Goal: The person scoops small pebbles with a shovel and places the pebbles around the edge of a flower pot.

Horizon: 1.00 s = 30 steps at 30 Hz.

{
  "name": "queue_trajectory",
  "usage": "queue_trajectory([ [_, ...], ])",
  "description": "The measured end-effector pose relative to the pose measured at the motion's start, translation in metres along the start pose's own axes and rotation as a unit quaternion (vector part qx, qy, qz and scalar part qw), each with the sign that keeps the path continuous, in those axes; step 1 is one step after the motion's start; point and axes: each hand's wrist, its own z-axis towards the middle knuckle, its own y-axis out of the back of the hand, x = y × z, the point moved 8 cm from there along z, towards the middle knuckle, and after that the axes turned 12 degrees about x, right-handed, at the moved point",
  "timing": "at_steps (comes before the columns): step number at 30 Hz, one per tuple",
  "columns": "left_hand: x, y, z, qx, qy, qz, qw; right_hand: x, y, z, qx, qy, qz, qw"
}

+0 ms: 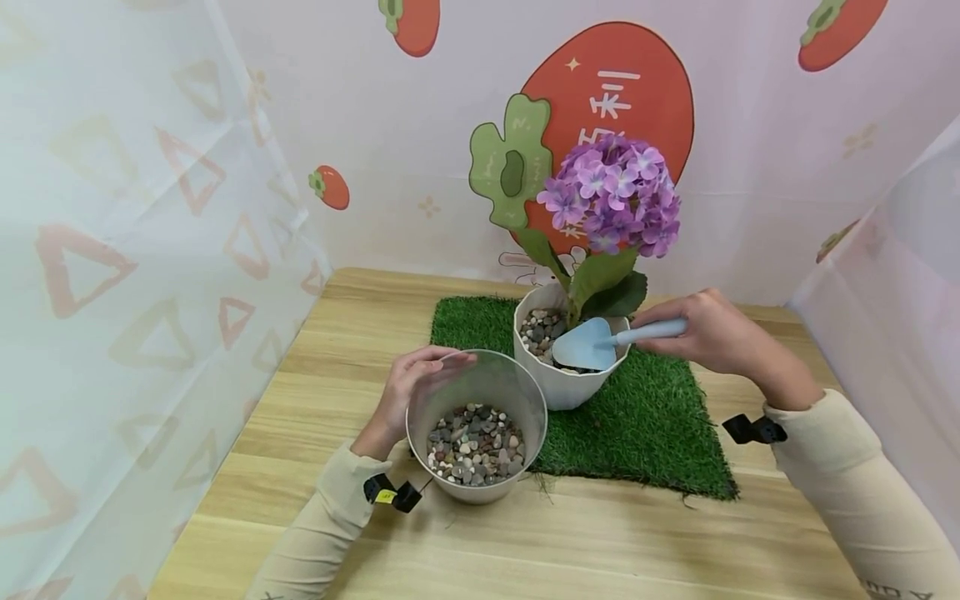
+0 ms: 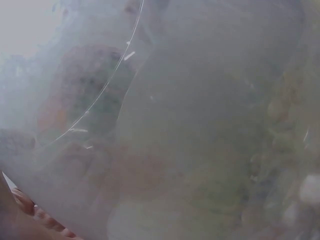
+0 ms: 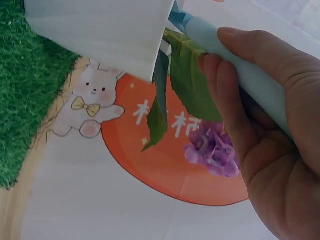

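Note:
In the head view, my right hand grips the handle of a light blue hand trowel. The trowel's blade dips inside a white flower pot, over pebbles, around the stem of a purple hydrangea. The right wrist view shows the fingers and thumb curled round the pale handle. My left hand holds a translucent bucket by its left and far side, near the rim. Small mixed pebbles cover the bucket's bottom. The bucket's blurred wall fills most of the left wrist view.
The pot stands on a green artificial grass mat on a wooden table. The bucket is just left of the pot, at the mat's edge. Printed white cloth hangs behind and at both sides.

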Motion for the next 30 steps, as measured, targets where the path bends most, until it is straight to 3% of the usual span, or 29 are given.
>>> queue_trajectory([
  [4,0.0,-0.001,0.0,0.003,0.0,-0.001,1.0,0.01,0.007,-0.004,-0.041,0.071,-0.07,0.9942],
  [8,-0.001,-0.001,0.0,0.003,0.0,-0.002,1.0,0.026,0.016,-0.01,-0.086,0.154,-0.132,0.9754],
  [15,0.001,0.002,-0.003,-0.001,-0.001,-0.003,1.0,0.054,0.033,-0.01,-0.134,0.188,-0.165,0.9588],
  [21,0.001,0.0,-0.003,-0.001,-0.001,-0.003,1.0,0.102,0.043,-0.015,-0.167,0.243,-0.19,0.9363],
  [24,0.001,-0.001,-0.002,-0.002,0.001,0.001,1.0,0.13,0.045,-0.017,-0.169,0.288,-0.184,0.9244],
  [30,0.001,0.001,-0.001,-0.006,0.008,0.011,0.9999,0.171,0.032,-0.011,-0.108,0.344,-0.168,0.9174],
])
